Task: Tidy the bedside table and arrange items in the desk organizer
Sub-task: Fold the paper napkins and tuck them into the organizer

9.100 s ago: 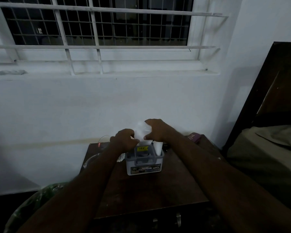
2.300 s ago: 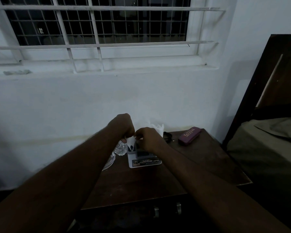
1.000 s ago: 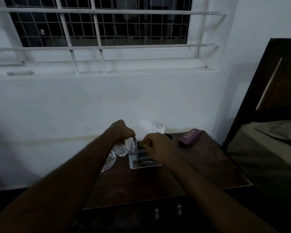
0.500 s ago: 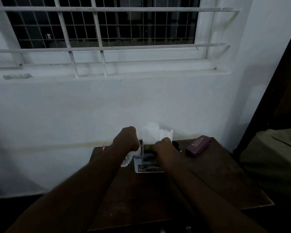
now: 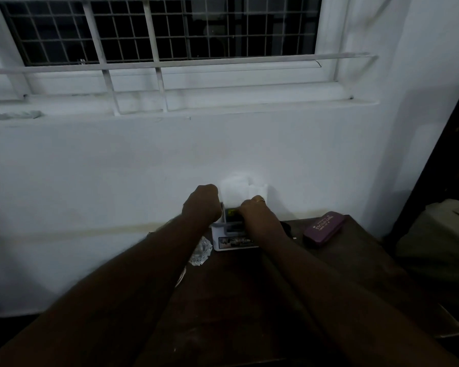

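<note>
Dark brown wood makes up the bench, which stands against a white wall under a barred window. At its far edge, close to the wall, sits the small grey-white desk organizer, a printed label across its front face. White folded papers stand upright out of its rear part, and something with a yellow-green patch shows in a middle compartment.

Both hands are at the organizer. The left hand is curled into a fist at the organizer's left top edge; what it grips, if anything, cannot be told. The right hand, a ring on one finger, is curled down over the organizer's right side, its fingertips hidden among the compartments, so its grasp cannot be told either.

A crumpled clear wrapper lies just left of the organizer. A purple spectacle case lies well to the right, near the bench's far corner. A bed borders the right side.
</note>
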Demonstrator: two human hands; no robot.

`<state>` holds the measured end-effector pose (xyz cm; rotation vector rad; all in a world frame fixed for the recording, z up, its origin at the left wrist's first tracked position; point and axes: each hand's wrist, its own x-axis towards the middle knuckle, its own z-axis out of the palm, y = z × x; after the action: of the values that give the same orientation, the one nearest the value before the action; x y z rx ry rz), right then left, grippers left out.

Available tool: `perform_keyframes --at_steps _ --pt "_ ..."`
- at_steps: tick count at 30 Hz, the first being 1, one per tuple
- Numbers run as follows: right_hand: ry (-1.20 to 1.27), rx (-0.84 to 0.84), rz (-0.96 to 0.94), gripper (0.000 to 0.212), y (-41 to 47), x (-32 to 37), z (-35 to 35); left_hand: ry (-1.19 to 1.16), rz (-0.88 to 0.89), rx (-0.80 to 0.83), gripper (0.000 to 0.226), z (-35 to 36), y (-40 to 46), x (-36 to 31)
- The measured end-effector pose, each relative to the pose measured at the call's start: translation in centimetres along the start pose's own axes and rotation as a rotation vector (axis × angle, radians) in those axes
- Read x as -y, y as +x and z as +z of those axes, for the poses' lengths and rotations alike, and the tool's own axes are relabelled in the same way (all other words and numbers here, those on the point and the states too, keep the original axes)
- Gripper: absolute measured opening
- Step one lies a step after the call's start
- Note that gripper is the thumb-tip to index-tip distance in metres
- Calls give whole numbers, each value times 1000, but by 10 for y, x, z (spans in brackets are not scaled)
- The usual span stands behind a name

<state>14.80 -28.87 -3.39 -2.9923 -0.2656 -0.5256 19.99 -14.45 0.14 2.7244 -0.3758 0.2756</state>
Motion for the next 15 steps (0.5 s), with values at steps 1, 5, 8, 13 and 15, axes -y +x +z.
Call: perform_keyframes --at_steps 1,5,8,13,15 --pt "-12 1 -3 28 2 0 0 -9 -5 -16 15 2 1 1" --pt "-23 11 -16 26 7 -1 1 -32 -13 -42 14 6 3 4" --pt "-45 43 -38 26 7 -1 0 -46 7 -8 15 3 4 8" --pt "41 -260 -51 24 6 9 -10 -71 -14 26 35 -19 2 29" --pt "306 -421 -103 20 6 21 -15 -94 -17 -16 36 -35 -2 45"
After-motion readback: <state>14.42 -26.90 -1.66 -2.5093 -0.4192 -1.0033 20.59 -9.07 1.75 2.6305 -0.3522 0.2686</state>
